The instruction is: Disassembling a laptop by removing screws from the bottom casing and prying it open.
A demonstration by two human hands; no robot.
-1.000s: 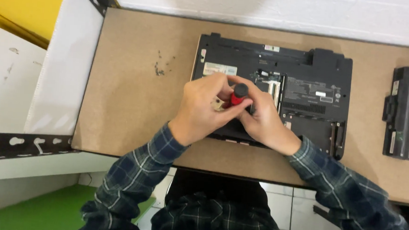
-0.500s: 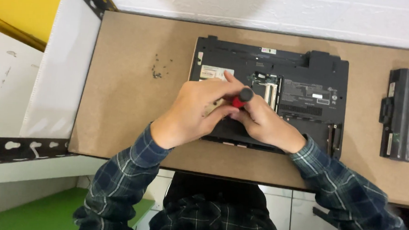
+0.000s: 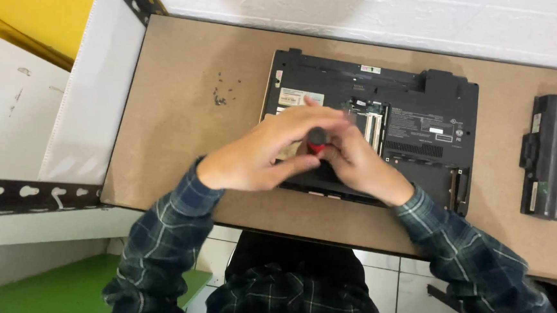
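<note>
A black laptop (image 3: 422, 120) lies upside down on the brown table (image 3: 176, 137), its bottom cover partly open with circuit parts showing. My left hand (image 3: 259, 152) and my right hand (image 3: 362, 165) meet over the laptop's front left part. Between them stands a screwdriver (image 3: 317, 139) with a red handle and a black cap, upright and pointing down at the laptop. Both hands wrap around its handle. The tip and what it touches are hidden under my fingers.
A black laptop battery (image 3: 546, 157) lies apart at the table's right end. Several small dark screws (image 3: 223, 92) sit left of the laptop. A white panel and a black slotted metal bar (image 3: 31, 193) stand left of the table.
My hands have stayed on the screwdriver over the laptop and shifted slightly. The left fingers now stretch further over the handle.
</note>
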